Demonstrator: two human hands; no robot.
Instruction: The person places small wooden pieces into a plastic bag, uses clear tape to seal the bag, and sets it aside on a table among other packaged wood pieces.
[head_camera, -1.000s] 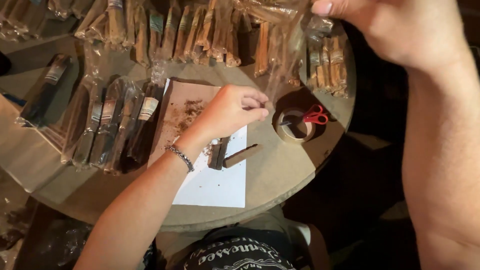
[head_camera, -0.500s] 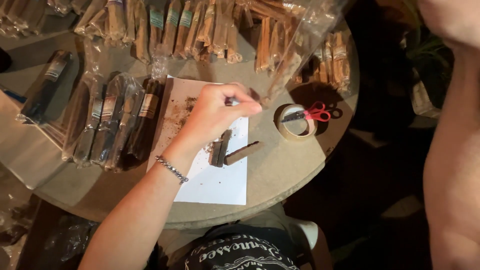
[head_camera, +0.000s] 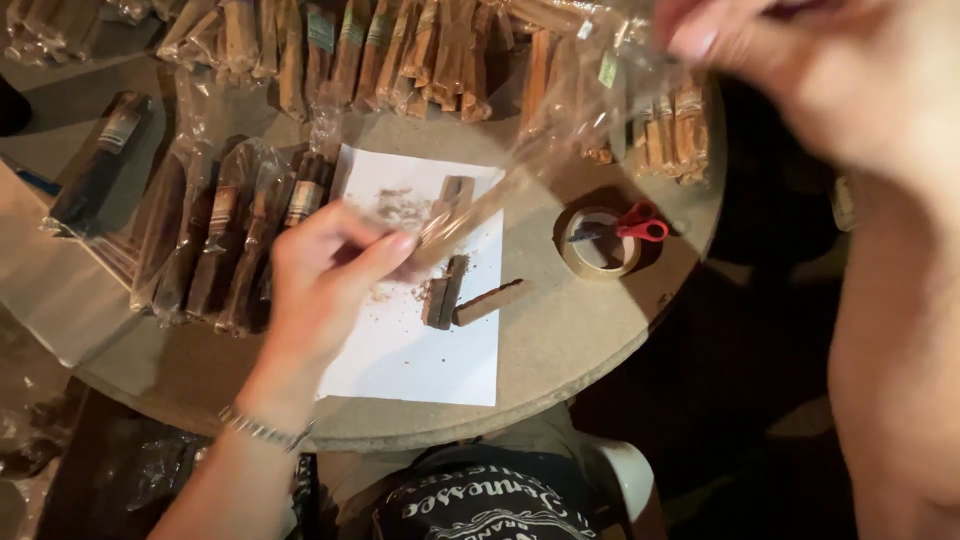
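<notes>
My left hand (head_camera: 330, 280) pinches the lower end of a long clear plastic sleeve (head_camera: 540, 150) above a white sheet of paper (head_camera: 420, 360). My right hand (head_camera: 820, 80), blurred at the top right, grips the sleeve's upper end, so it stretches slanting between the two hands. A brown cigar (head_camera: 455, 192) shows at the sleeve's lower part; whether it is inside or lying behind I cannot tell. Two short dark cigar pieces (head_camera: 445, 290) (head_camera: 490, 300) lie on the paper among tobacco crumbs.
A round table (head_camera: 590, 340) carries rows of wrapped cigars at the back (head_camera: 400, 50) and dark wrapped bundles at the left (head_camera: 230, 230). A tape roll (head_camera: 590, 262) with red-handled scissors (head_camera: 640, 225) lies right of the paper. The floor beyond the table's right edge is dark.
My left hand has moved left and toward me with the sleeve's lower end. My right hand has come back into view at the top right, and the sleeve is now stretched out.
</notes>
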